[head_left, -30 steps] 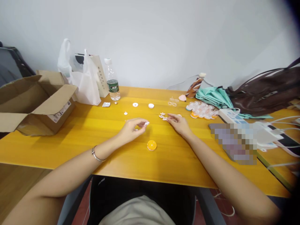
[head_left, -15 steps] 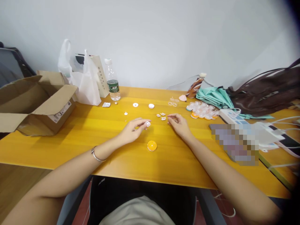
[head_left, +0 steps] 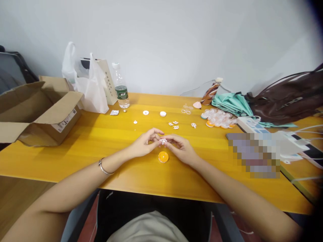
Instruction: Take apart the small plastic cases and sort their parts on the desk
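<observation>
Just above the table, the fingertips of my left hand (head_left: 144, 144) and my right hand (head_left: 183, 149) meet around a small white piece with dark spots (head_left: 163, 141). Both hands pinch it, and the fingers hide part of its outline. Below them on the table lies a round orange disc-shaped case (head_left: 163, 156) with a pale lower rim. Several similar small white pieces (head_left: 176, 127) are grouped beyond my hands, and one more white piece (head_left: 193, 125) lies to their right. Farther back are two white discs (head_left: 145, 113), one with a hole in its middle.
At left stand an open cardboard box (head_left: 60, 116), a white plastic bag (head_left: 92, 90) and a water bottle (head_left: 122, 92). Clear rings (head_left: 186, 109), a pile of clear and orange round cases (head_left: 219, 118), a brown bottle (head_left: 211, 92), a teal cloth (head_left: 232, 104) and a power strip (head_left: 248, 126) are at right.
My right hand has moved left and nearer to me, joining the left hand at the white piece. The lone white piece at right now shows where the right hand covered it.
</observation>
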Action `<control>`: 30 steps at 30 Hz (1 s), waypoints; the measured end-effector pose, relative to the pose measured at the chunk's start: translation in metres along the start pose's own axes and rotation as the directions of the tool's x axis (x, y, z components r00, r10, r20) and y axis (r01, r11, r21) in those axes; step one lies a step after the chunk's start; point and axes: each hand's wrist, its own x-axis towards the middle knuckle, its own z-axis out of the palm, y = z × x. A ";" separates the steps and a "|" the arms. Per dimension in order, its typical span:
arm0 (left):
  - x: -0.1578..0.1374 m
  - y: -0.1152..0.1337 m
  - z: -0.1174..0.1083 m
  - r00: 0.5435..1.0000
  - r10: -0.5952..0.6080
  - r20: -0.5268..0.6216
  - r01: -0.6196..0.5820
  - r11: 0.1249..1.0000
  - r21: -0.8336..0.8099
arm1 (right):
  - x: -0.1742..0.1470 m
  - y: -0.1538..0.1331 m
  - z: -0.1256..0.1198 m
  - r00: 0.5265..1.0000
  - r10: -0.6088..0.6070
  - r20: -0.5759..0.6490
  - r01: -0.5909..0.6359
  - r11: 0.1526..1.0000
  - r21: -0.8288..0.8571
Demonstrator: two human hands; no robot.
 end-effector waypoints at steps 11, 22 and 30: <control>0.000 0.004 -0.004 0.996 -0.071 -0.047 0.083 0.944 0.318 | 0.000 0.001 0.000 0.998 0.037 -0.043 -0.032 0.993 0.115; 0.001 0.002 0.004 0.990 -0.113 -0.083 0.128 0.970 0.205 | 0.000 -0.004 0.004 0.990 0.136 -0.039 -0.127 0.976 0.178; 0.002 -0.002 0.007 0.980 -0.165 -0.110 0.180 0.972 0.149 | 0.001 -0.006 0.007 0.980 0.188 -0.067 -0.169 0.962 0.216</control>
